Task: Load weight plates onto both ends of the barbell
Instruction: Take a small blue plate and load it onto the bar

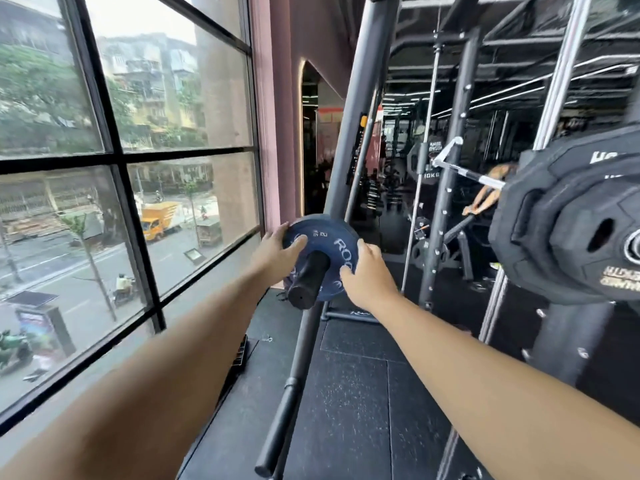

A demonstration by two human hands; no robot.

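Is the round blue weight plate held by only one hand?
No, the left hand and right hand both grip the blue plate on the black barbell sleeve.

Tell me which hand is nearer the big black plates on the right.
Right. The right hand holds the right edge of the blue plate, the side toward the black plates; the left hand holds its left edge, by the window.

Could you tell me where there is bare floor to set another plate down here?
Bare rubber floor lies between the long black bar and the rack post. Crowded: left hand and right hand grip the blue plate.
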